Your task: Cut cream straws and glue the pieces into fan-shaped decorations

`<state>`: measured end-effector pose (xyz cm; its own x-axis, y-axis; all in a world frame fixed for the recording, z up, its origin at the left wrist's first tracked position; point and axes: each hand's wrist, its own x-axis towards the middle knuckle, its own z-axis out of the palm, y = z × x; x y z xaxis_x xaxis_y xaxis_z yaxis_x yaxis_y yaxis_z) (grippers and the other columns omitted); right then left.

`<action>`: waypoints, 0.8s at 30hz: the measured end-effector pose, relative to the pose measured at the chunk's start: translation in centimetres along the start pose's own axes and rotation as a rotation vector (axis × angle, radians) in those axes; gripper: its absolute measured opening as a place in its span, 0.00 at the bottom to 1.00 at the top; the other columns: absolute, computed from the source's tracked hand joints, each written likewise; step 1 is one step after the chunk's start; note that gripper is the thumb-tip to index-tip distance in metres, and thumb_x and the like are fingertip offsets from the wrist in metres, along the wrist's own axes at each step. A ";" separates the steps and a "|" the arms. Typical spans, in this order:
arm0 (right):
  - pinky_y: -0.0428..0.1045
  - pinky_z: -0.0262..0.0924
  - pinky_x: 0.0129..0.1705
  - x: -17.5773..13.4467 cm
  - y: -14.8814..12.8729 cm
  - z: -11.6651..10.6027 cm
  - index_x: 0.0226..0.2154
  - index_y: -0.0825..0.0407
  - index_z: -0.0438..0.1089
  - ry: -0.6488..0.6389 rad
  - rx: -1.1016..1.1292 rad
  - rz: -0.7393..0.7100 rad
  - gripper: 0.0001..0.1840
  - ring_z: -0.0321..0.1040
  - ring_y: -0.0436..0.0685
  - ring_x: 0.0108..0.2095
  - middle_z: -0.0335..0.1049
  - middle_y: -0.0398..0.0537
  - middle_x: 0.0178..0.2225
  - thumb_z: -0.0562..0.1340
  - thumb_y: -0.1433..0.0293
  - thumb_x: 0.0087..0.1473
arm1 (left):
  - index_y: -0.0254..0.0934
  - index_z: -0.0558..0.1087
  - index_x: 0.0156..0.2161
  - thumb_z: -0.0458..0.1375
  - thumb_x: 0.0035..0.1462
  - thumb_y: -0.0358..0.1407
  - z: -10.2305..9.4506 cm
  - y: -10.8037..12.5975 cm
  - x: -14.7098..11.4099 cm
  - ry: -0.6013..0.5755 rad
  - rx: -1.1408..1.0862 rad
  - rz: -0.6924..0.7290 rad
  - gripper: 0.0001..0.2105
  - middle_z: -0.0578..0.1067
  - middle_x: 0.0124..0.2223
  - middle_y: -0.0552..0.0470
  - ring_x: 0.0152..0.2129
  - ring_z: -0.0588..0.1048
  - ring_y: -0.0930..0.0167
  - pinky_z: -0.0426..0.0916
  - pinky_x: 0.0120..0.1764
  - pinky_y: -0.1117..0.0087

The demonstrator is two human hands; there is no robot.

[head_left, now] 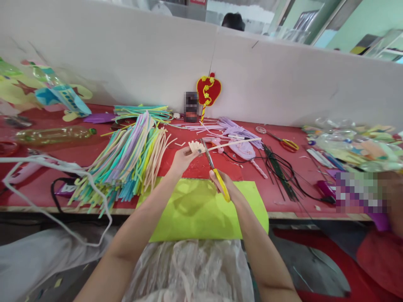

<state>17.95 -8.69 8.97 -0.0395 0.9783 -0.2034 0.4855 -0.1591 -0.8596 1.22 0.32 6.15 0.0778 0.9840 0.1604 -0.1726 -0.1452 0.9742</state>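
The lime-green sheet lies over the near edge of the red table, reaching toward the person's lap, and the work is in hand by its far edge. The left hand, just past that far edge, pinches a cream bundle of short looped strips between its fingers. From the bundle a long cream strip runs out, beyond the sheet and toward its right side. The right hand, above the far right part of the sheet, grips the yellow-handled scissors, whose blades reach past the far edge to the bundle and the strip; whether the blades are closed on the strip I cannot tell. Immediately left of the sheet, and partly over its corner, a large pile of fuzzy stems spreads out in purple, teal, yellow and cream. Beyond the sheet's far edge come a red sheet, a pink glue gun and purple stems; farther off, a red ornament with yellow trim stands by the white partition. Right of the sheet lie dark green stems and a black cord
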 end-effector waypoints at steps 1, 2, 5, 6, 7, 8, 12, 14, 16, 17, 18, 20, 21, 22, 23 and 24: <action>0.46 0.49 0.24 0.0 0.0 0.0 0.22 0.49 0.55 -0.010 0.003 -0.012 0.25 0.54 0.49 0.22 0.52 0.39 0.19 0.55 0.44 0.45 | 0.33 0.76 0.41 0.63 0.45 0.41 0.0 0.0 0.0 0.001 0.006 0.003 0.18 0.78 0.42 0.47 0.37 0.76 0.65 0.67 0.47 0.62; 0.46 0.49 0.23 0.1 0.1 0.0 0.23 0.49 0.55 -0.019 0.004 -0.032 0.25 0.54 0.49 0.22 0.52 0.39 0.19 0.55 0.44 0.45 | 0.33 0.76 0.41 0.63 0.45 0.41 0.0 0.1 -0.1 0.007 0.010 0.004 0.18 0.78 0.42 0.47 0.37 0.76 0.65 0.67 0.47 0.62; 0.45 0.49 0.24 0.2 0.3 0.0 0.24 0.50 0.56 -0.020 0.007 -0.063 0.26 0.54 0.48 0.22 0.53 0.39 0.19 0.55 0.44 0.45 | 0.32 0.76 0.40 0.63 0.45 0.40 0.1 0.5 -0.2 0.032 0.018 -0.010 0.17 0.78 0.41 0.47 0.37 0.76 0.65 0.67 0.47 0.61; 0.45 0.49 0.24 0.3 0.4 0.1 0.24 0.50 0.57 -0.018 0.007 -0.071 0.26 0.54 0.48 0.23 0.53 0.39 0.19 0.55 0.44 0.45 | 0.32 0.76 0.40 0.63 0.45 0.40 0.2 0.7 -0.2 0.041 0.018 -0.016 0.17 0.78 0.41 0.47 0.37 0.76 0.65 0.66 0.47 0.61; 0.45 0.49 0.24 0.3 0.6 0.1 0.24 0.50 0.57 -0.015 0.008 -0.079 0.26 0.53 0.48 0.23 0.53 0.38 0.19 0.55 0.44 0.44 | 0.32 0.76 0.39 0.63 0.45 0.40 0.2 0.7 -0.3 0.051 0.016 -0.021 0.16 0.78 0.40 0.47 0.37 0.76 0.65 0.66 0.47 0.61; 0.45 0.49 0.24 0.4 0.7 0.2 0.24 0.50 0.57 -0.010 0.010 -0.088 0.26 0.53 0.48 0.23 0.53 0.38 0.19 0.55 0.43 0.44 | 0.32 0.76 0.39 0.63 0.45 0.40 0.3 0.8 -0.3 0.059 0.013 -0.024 0.16 0.78 0.40 0.47 0.37 0.76 0.64 0.66 0.47 0.61; 0.45 0.48 0.23 0.5 1.2 0.5 0.24 0.50 0.56 0.005 0.043 -0.121 0.26 0.51 0.48 0.22 0.53 0.38 0.19 0.54 0.43 0.44 | 0.33 0.76 0.40 0.63 0.44 0.40 0.1 0.6 -0.3 0.049 -0.001 -0.026 0.17 0.78 0.41 0.47 0.37 0.76 0.65 0.66 0.47 0.61; 0.45 0.48 0.23 0.5 1.4 0.6 0.24 0.50 0.56 0.003 0.057 -0.124 0.26 0.51 0.48 0.22 0.53 0.38 0.19 0.54 0.43 0.44 | 0.33 0.76 0.40 0.63 0.44 0.40 0.0 0.5 -0.3 0.041 0.008 -0.020 0.17 0.78 0.41 0.47 0.37 0.76 0.65 0.66 0.48 0.62; 0.45 0.47 0.23 0.5 1.4 0.7 0.23 0.50 0.56 0.003 0.062 -0.123 0.26 0.51 0.48 0.22 0.53 0.38 0.19 0.54 0.43 0.44 | 0.33 0.76 0.40 0.63 0.44 0.40 -0.2 0.3 -0.2 0.042 0.024 -0.015 0.17 0.79 0.40 0.47 0.38 0.76 0.65 0.66 0.48 0.62; 0.45 0.47 0.23 0.5 1.4 0.7 0.23 0.50 0.56 0.006 0.060 -0.123 0.26 0.51 0.48 0.22 0.53 0.38 0.19 0.55 0.43 0.44 | 0.33 0.76 0.40 0.63 0.44 0.40 -0.2 0.2 -0.2 0.041 0.029 -0.016 0.17 0.79 0.40 0.47 0.38 0.76 0.65 0.65 0.48 0.62; 0.45 0.47 0.23 0.5 1.4 0.7 0.23 0.50 0.56 0.011 0.055 -0.123 0.26 0.52 0.48 0.22 0.53 0.38 0.19 0.55 0.43 0.44 | 0.33 0.76 0.40 0.63 0.44 0.40 -0.2 0.1 -0.1 0.039 0.028 -0.019 0.17 0.79 0.40 0.47 0.38 0.76 0.65 0.66 0.48 0.62; 0.45 0.48 0.24 0.5 1.3 0.6 0.22 0.50 0.55 0.020 0.035 -0.120 0.26 0.53 0.48 0.22 0.53 0.38 0.18 0.55 0.43 0.44 | 0.33 0.76 0.40 0.63 0.44 0.40 -0.2 -0.1 -0.1 0.031 0.015 -0.025 0.17 0.78 0.41 0.47 0.37 0.76 0.65 0.66 0.47 0.62; 0.45 0.48 0.24 0.6 1.2 0.5 0.22 0.50 0.55 0.021 0.022 -0.118 0.26 0.53 0.48 0.23 0.53 0.38 0.18 0.55 0.44 0.44 | 0.33 0.76 0.40 0.63 0.44 0.40 -0.2 -0.2 -0.1 0.026 0.007 -0.024 0.17 0.78 0.41 0.47 0.37 0.76 0.65 0.66 0.47 0.62; 0.45 0.48 0.25 0.6 1.2 0.4 0.21 0.50 0.55 0.020 0.010 -0.115 0.25 0.54 0.49 0.23 0.53 0.38 0.18 0.55 0.44 0.44 | 0.33 0.76 0.40 0.63 0.45 0.40 -0.2 -0.2 0.0 0.020 0.002 -0.023 0.17 0.78 0.41 0.47 0.37 0.76 0.65 0.66 0.47 0.62; 0.46 0.48 0.25 0.6 1.1 0.3 0.21 0.50 0.55 0.018 0.001 -0.112 0.25 0.54 0.49 0.23 0.54 0.39 0.19 0.55 0.45 0.45 | 0.33 0.76 0.40 0.63 0.45 0.40 -0.2 -0.3 0.0 0.014 0.000 -0.020 0.17 0.78 0.41 0.47 0.37 0.76 0.65 0.66 0.47 0.62; 0.46 0.49 0.26 0.6 1.0 0.2 0.21 0.50 0.55 0.016 -0.004 -0.109 0.25 0.55 0.50 0.24 0.54 0.39 0.19 0.56 0.45 0.45 | 0.33 0.76 0.40 0.63 0.45 0.41 -0.3 -0.4 0.0 0.009 0.000 -0.016 0.17 0.78 0.41 0.47 0.37 0.76 0.65 0.66 0.47 0.62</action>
<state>18.22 -8.34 7.89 -0.0784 0.9918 -0.1014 0.4830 -0.0512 -0.8741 1.04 0.42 5.73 0.0717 0.9871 0.1429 -0.1709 -0.1289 0.9768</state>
